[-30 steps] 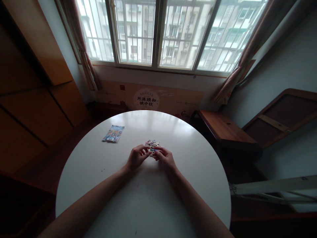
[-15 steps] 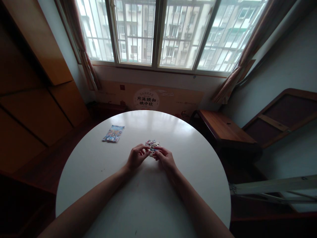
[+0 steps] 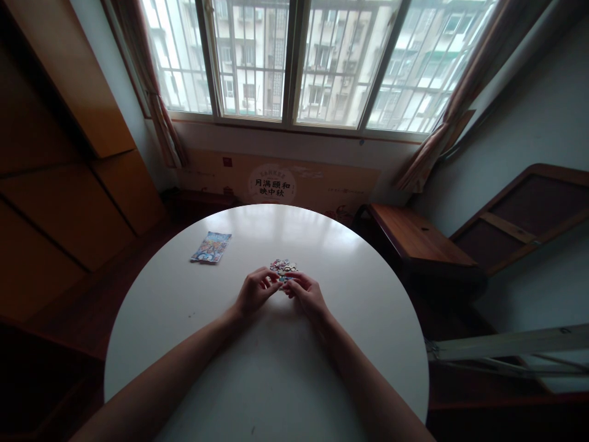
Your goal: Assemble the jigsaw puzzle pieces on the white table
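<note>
A small pile of jigsaw puzzle pieces [image 3: 284,266] lies near the middle of the round white table [image 3: 271,374]. Just in front of it, my left hand [image 3: 256,288] and my right hand [image 3: 306,293] come together, almost touching. Their thumbs and index fingers pinch a small bluish-green jigsaw piece [image 3: 282,279] between them. Fingers partly cover it, so I cannot tell whether it is one piece or two joined. Both forearms rest over the near half of the tabletop.
A colourful printed packet [image 3: 211,247] lies flat on the table, left of the pile. Beyond the table's right edge stands a low wooden bench [image 3: 414,236]. Barred windows [image 3: 294,61] and a printed board [image 3: 317,178] are behind the table.
The fingertips have shifted slightly closer together around the small piece. The pile, the packet and both forearms look almost unmoved.
</note>
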Demonstrator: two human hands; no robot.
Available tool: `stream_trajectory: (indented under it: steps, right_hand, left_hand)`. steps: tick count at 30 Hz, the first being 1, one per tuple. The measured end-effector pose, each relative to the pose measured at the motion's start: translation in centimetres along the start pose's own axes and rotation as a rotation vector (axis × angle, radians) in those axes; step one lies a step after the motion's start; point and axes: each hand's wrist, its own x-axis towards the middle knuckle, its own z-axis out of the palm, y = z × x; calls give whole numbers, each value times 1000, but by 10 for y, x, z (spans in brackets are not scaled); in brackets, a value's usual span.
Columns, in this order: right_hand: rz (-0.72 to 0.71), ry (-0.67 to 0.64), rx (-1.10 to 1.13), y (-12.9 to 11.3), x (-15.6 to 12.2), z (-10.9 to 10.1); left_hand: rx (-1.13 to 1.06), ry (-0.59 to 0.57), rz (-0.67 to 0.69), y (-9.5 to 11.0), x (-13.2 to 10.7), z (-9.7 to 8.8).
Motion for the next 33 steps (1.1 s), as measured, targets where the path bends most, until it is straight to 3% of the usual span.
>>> stream_trajectory:
  steps: [25, 33]
  right_hand:
    - [-25, -55, -59, -1, -1, 1]
    - [-28, -19, -72, -6, -3, 6]
  left_hand:
    - [-3, -3, -27, 7, 0, -2]
    - [-45, -43, -26, 3, 1, -1]
